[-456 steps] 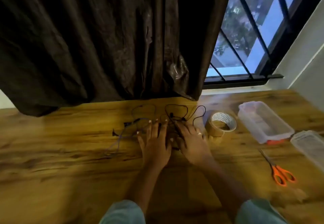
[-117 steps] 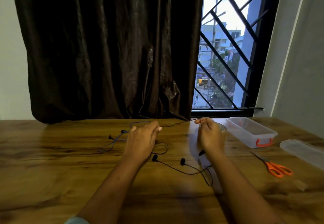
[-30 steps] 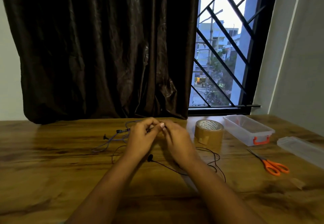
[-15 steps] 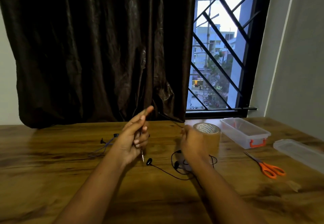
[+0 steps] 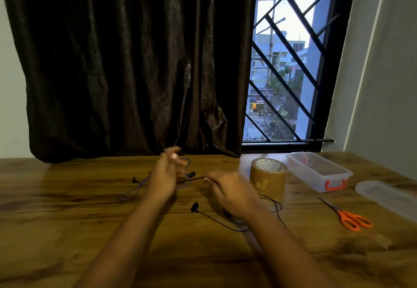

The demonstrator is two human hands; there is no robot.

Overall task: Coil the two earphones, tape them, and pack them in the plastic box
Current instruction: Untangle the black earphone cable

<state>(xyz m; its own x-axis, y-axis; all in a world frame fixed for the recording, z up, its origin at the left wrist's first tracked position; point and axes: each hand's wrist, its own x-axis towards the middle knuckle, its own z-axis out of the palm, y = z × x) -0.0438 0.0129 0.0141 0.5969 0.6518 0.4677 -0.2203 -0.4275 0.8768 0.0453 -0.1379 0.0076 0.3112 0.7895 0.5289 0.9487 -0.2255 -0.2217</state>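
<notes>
Half second ago right hand (image 5: 228,188) sat low by tape roll (image 5: 268,172); now moved across toward left hand (image 5: 167,175), pinching black earphone (image 5: 194,206) cord; short span taut between hands; left hand raised, fingers curled on cord end, blurred; likely first wrap starting; buds and rest of cord slack on table (image 5: 67,220), near; blue earphone (image 5: 135,188) loose far left, uncoiled; plastic box (image 5: 316,170) open far right; lid (image 5: 388,199), scissors (image 5: 352,217) right; tape roll just beside trailing loops, may snag.

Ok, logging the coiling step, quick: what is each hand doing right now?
Left hand: holds the black earphone cord.
Right hand: pinches the same cord.
</notes>
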